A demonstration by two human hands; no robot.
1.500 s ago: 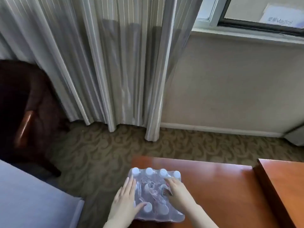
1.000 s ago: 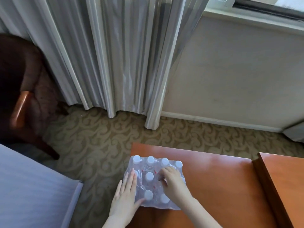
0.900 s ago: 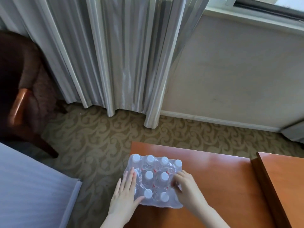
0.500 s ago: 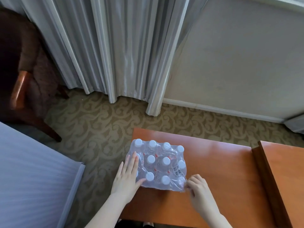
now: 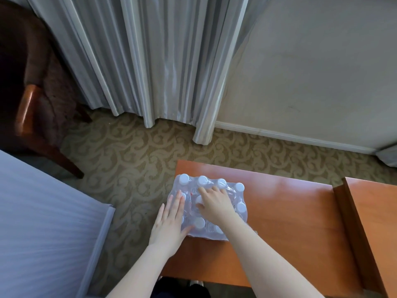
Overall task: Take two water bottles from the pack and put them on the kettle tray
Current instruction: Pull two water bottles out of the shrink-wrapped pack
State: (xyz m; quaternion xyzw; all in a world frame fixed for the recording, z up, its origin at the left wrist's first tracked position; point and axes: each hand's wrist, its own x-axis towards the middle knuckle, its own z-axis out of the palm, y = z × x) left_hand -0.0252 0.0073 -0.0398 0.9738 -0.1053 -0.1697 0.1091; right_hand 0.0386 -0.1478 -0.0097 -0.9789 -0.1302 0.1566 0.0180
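A shrink-wrapped pack of water bottles (image 5: 236, 196) with white caps stands on the left end of an orange wooden table (image 5: 290, 211). My left hand (image 5: 169, 222) lies flat against the pack's left side, fingers straight, thumb under the near edge. My right hand (image 5: 214, 203) rests on top of the pack, fingers curled down into the plastic wrap among the middle caps. Whether it grips a bottle or only the wrap is hidden by the hand. No kettle tray is in view.
A higher wooden surface (image 5: 376, 222) adjoins the table on the right. A white bed corner (image 5: 43, 222) is at the left, a dark armchair (image 5: 28, 93) at the far left. Grey curtains (image 5: 150, 61) hang over patterned carpet (image 5: 129, 158) beyond.
My right hand has moved from the pack's near right corner back onto its top, fingers digging in among the caps. My left hand has stayed against the left side.
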